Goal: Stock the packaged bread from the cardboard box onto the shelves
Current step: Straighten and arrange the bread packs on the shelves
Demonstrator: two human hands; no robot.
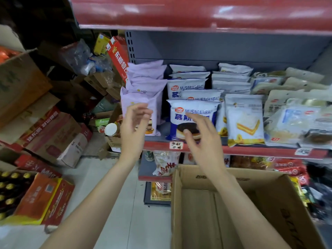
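The cardboard box [269,203] stands open at the lower right, and its visible inside holds no packages. On the red-edged shelf [251,150] stand rows of packaged bread: lilac packs [142,83] at the left, blue-and-white packs [195,106] beside them, a yellow-and-white pack [244,119] further right. My left hand [133,126] hovers with loosely curled fingers in front of the lilac packs and holds nothing. My right hand [201,139] is spread in front of the blue-and-white pack, and I cannot tell if it touches it.
Lower shelves hold more snack bags [165,164]. Stacked cartons [45,133] and a crate of bottles [9,191] crowd the floor at the left. A jar with a white lid [111,129] sits beside the shelf end. The upper shelf edge [197,13] overhangs.
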